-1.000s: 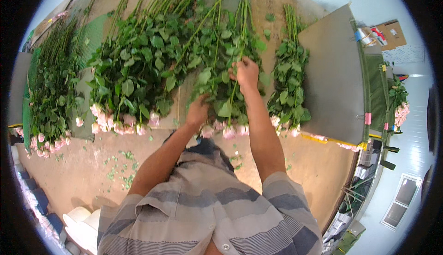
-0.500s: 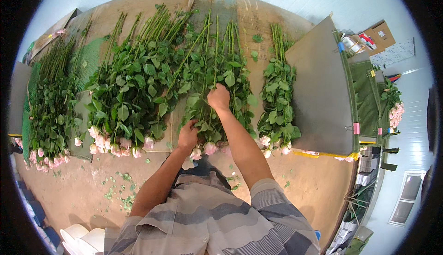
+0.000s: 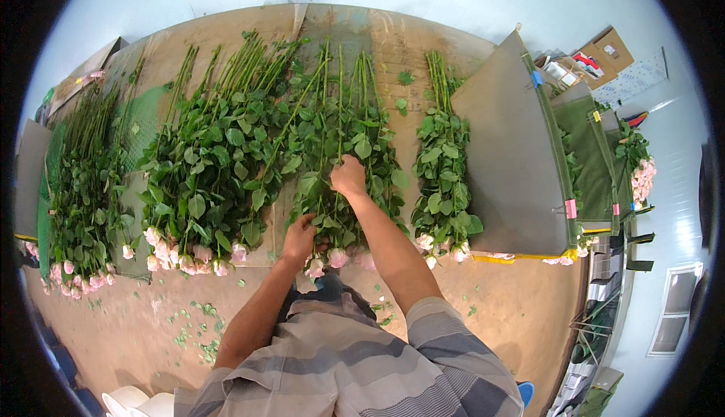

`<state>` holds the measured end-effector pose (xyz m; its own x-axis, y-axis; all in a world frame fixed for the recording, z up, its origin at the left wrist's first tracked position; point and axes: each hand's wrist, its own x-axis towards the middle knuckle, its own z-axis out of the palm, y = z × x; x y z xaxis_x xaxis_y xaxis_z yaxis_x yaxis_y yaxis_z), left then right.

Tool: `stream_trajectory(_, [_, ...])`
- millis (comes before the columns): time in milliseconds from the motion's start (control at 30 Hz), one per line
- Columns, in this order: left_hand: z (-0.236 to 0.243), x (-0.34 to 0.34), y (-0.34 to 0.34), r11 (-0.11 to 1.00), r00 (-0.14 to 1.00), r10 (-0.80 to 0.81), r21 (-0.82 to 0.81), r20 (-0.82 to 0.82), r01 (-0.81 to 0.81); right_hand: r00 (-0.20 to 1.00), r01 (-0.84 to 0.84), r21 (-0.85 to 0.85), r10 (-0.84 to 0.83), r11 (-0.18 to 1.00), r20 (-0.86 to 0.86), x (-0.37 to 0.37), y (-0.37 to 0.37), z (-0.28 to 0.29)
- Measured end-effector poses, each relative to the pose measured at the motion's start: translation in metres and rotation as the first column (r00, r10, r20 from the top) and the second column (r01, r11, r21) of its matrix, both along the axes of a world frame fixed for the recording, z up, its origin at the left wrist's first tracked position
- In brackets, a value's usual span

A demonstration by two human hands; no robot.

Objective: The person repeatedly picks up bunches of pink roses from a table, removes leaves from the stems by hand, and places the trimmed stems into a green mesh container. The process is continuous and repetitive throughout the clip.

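Pink roses [image 3: 337, 257] lie in a loose bunch before me, with their blooms at the near table edge and bare stems pointing away. My right hand [image 3: 348, 176] is closed around a rose stem [image 3: 340, 126] among the leaves, about halfway along the bunch. Nearer the blooms, my left hand [image 3: 300, 239] has its fingers curled into the foliage at the bunch's left side. Leaves partly cover those fingertips, and what they grip is hidden. A larger heap of pale pink roses [image 3: 204, 190] lies to the left, and a smaller bunch [image 3: 440, 168] to the right.
Another rose bunch [image 3: 83, 168] lies at the far left by green netting [image 3: 143, 126]. A grey upright panel [image 3: 513, 160] bounds the table on the right. Fallen leaves [image 3: 198, 332] litter the floor, and white chairs [image 3: 140, 402] stand at the lower left.
The whole view has shifted, so the table sits slightly lower and further left in the picture. Both hands keep nearly the same places on the roses.
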<state>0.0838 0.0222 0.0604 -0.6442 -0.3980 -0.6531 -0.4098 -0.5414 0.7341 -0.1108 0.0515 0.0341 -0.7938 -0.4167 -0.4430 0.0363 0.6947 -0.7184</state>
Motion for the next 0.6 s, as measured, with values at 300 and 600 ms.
stream_trajectory(300, [-0.01,-0.003,0.005,1.0,1.0,-0.015,-0.026,-0.02,0.015,0.999,0.006,-0.093,-0.003,0.996,0.041,-0.003,0.006,-0.003])
stream_trajectory(600, [-0.005,-0.003,0.005,1.0,1.0,0.008,0.007,-0.021,-0.008,0.988,0.069,-0.145,-0.048,0.987,0.148,0.001,0.01,0.029])
